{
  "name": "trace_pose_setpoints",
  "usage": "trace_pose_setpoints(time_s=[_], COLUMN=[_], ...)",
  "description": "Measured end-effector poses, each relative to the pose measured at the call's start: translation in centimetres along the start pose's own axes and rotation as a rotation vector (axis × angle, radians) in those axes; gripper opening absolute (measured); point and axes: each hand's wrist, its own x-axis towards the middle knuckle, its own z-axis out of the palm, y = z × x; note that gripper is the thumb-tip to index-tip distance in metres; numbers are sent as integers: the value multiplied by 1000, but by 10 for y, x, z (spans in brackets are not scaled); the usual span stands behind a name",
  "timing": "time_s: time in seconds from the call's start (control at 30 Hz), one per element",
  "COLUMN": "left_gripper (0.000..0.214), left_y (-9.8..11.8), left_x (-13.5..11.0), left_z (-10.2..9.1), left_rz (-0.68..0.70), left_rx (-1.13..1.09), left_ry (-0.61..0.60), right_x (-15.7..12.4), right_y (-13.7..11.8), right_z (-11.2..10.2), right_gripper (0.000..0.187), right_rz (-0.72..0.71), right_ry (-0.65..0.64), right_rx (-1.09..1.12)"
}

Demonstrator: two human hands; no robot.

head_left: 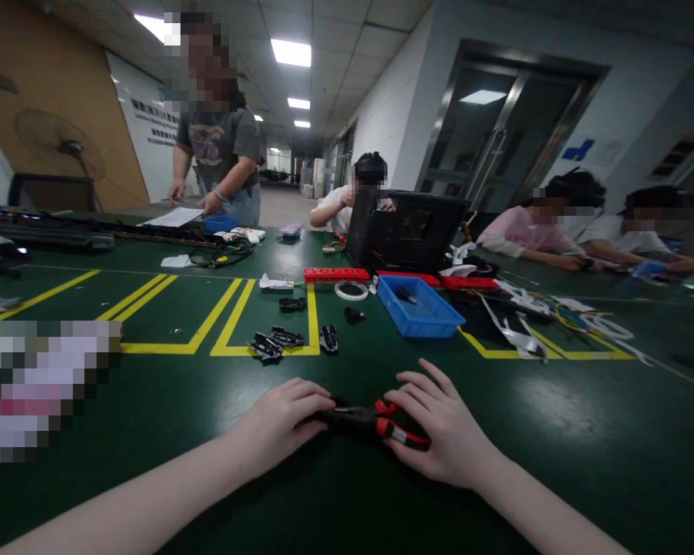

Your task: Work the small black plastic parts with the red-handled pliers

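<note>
Pliers (352,418) on worktop (150,401): prob. stiff steel, hefty; take by red handles (403,438). L hand (283,422) curled round nose end, R hand (443,435) spread loose over handles.

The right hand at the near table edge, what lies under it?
Under the right hand lie the red-and-black handles of metal pliers on the green table. Their nose runs under the left hand, whose fingers cover the tip and anything it grips.

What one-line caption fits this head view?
Left hand and right hand on red-handled pliers on a green table; blue bin beyond.
</note>
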Motion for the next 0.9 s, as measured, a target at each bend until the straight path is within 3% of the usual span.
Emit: trace_pose_setpoints(time_s=[0.5, 0.9], left_gripper=[18, 14], left_y=[9, 2], left_x=[2, 3], left_z=[-5, -11], left_rz=[-84, -134], left_rx=[-8, -209], left_ry=[34, -17], right_x=[-1, 0], right_y=[4, 3], right_z=[0, 0], right_gripper=[37, 37], right_rz=[11, 86], right_ry=[-9, -18], right_rx=[8, 51])
